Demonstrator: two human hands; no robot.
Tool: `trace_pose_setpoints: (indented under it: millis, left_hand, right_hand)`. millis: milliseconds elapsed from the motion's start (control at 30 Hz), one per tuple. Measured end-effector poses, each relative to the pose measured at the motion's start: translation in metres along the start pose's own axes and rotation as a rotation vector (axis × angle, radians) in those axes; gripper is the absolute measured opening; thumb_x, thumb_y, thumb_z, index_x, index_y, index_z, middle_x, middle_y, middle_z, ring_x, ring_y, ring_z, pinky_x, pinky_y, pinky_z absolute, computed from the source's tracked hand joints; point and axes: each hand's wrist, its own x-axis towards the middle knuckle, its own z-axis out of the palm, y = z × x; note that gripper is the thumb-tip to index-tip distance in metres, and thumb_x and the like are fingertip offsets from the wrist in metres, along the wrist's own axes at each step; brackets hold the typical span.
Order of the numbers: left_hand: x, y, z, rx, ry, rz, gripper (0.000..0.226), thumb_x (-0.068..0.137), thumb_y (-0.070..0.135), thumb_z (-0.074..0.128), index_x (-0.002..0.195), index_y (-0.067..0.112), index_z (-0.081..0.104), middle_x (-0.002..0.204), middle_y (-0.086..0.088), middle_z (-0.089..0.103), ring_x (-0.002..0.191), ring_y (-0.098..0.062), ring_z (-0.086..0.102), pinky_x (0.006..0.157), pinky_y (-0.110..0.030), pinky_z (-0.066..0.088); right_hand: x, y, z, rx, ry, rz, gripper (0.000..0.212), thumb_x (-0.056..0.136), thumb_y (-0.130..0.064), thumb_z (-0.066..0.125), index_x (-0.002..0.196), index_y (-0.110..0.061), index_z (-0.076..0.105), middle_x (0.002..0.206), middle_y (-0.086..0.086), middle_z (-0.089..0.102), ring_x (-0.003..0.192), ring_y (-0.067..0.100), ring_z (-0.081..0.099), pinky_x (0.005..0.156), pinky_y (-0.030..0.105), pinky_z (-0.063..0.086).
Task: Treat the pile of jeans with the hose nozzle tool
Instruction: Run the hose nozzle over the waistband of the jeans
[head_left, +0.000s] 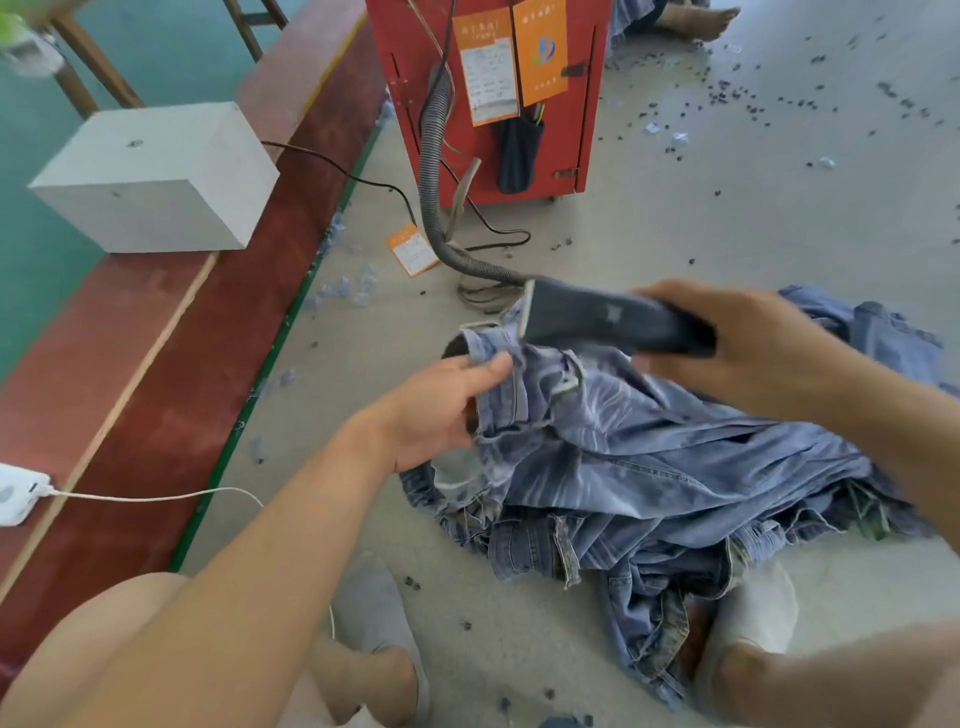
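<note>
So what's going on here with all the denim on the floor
A person sits on the floor over a pile of jeans. The left hand grips the waistband of the top pair and lifts it. The right hand holds a dark nozzle tool just above that waistband, wide end toward it. A grey ribbed hose runs from the nozzle back to a red machine. Small dark scraps litter the floor.

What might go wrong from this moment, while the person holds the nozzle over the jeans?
1. The nozzle tool sits right beside the left hand gripping the waistband of the jeans; the thumb might get caught.
2. The grey hose and black cable lie loose on the floor; a pull by the right hand may snag them.
</note>
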Motion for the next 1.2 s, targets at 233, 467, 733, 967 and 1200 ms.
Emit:
trace_pose_setpoints:
  millis: [233,467,733,967,1200]
  left_hand:
    - [0.002,-0.031,-0.004,-0.724,0.147,0.058,0.051,0.104,0.041,0.046,0.105,0.001,0.079,0.121,-0.023,0.073,0.114,-0.038,0.071,0.098,-0.054,0.057]
    - [-0.005,-0.035,0.003,-0.564,0.031,-0.039,0.034,0.09,0.017,0.056,0.109,0.001,0.08,0.12,-0.027,0.071,0.103,-0.039,0.074,0.08,-0.048,0.062]
    - [-0.004,-0.047,0.002,-0.738,-0.141,0.059,0.057,0.094,0.037,0.056,0.134,-0.003,0.063,0.138,-0.028,0.06,0.126,-0.044,0.059,0.113,-0.058,0.042]
    - [-0.002,-0.048,0.008,-0.571,0.094,0.029,0.038,0.092,0.003,0.052,0.127,0.002,0.068,0.123,-0.024,0.071,0.11,-0.04,0.072,0.082,-0.05,0.062]
    - [-0.001,-0.042,0.006,-0.7,0.035,-0.012,0.067,0.095,0.062,0.058,0.133,0.008,0.069,0.141,-0.02,0.062,0.13,-0.036,0.061,0.113,-0.053,0.044]
  right_hand:
    - [0.008,0.021,-0.016,-0.026,-0.097,0.163,0.033,0.087,-0.035,0.078,0.112,-0.048,0.061,0.088,-0.028,0.065,0.083,-0.01,0.06,0.069,0.02,0.043]
    - [0.011,0.023,-0.017,-0.12,-0.309,0.177,0.039,0.087,-0.039,0.077,0.115,-0.057,0.058,0.093,-0.035,0.066,0.083,-0.009,0.061,0.064,0.024,0.042]
    - [0.017,-0.009,0.008,0.015,-0.218,0.01,0.033,0.086,-0.055,0.068,0.117,-0.052,0.058,0.087,-0.025,0.069,0.076,-0.003,0.065,0.065,0.014,0.048]
    - [0.022,0.011,-0.01,-0.063,0.005,0.207,0.03,0.083,-0.064,0.064,0.092,-0.037,0.055,0.064,-0.01,0.062,0.065,-0.003,0.061,0.054,0.028,0.04]
    - [0.015,0.008,0.004,-0.077,-0.198,0.15,0.043,0.075,-0.088,0.05,0.09,-0.048,0.056,0.076,-0.025,0.067,0.065,0.001,0.064,0.055,0.026,0.044]
